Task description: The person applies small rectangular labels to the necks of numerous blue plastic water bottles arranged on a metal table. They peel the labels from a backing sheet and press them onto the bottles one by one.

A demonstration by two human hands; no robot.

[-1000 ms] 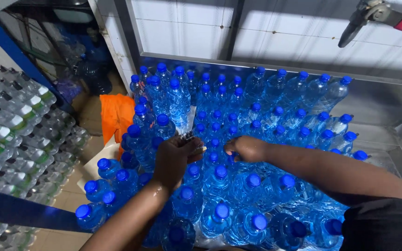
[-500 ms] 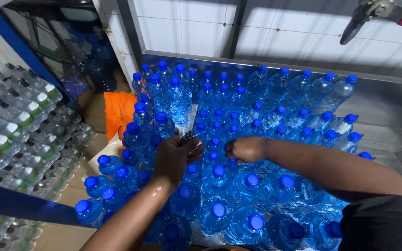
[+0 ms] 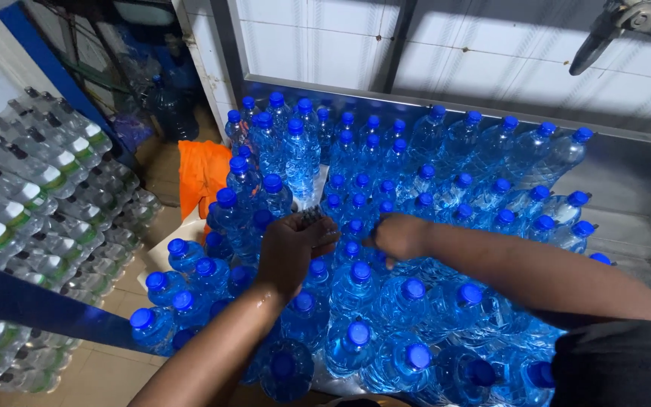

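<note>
Several clear water bottles with blue caps [image 3: 386,226] stand packed together on a metal table [image 3: 634,188]. My left hand [image 3: 291,249] hovers over the bottles at the centre left, closed around a small dark object [image 3: 311,217] that sticks out past the fingers. My right hand [image 3: 397,237] reaches in from the right, fingers curled down onto a bottle cap among the middle rows. The two hands are a short distance apart.
Shrink-wrapped packs of small bottles [image 3: 32,211] are stacked at the left. An orange cloth [image 3: 201,177] lies on the floor beside the table. A white tiled wall [image 3: 431,53] rises behind, with a metal lever [image 3: 612,26] at the top right.
Both hands have stayed over the same middle rows; the left hand has shifted slightly and the view has tilted a little.
</note>
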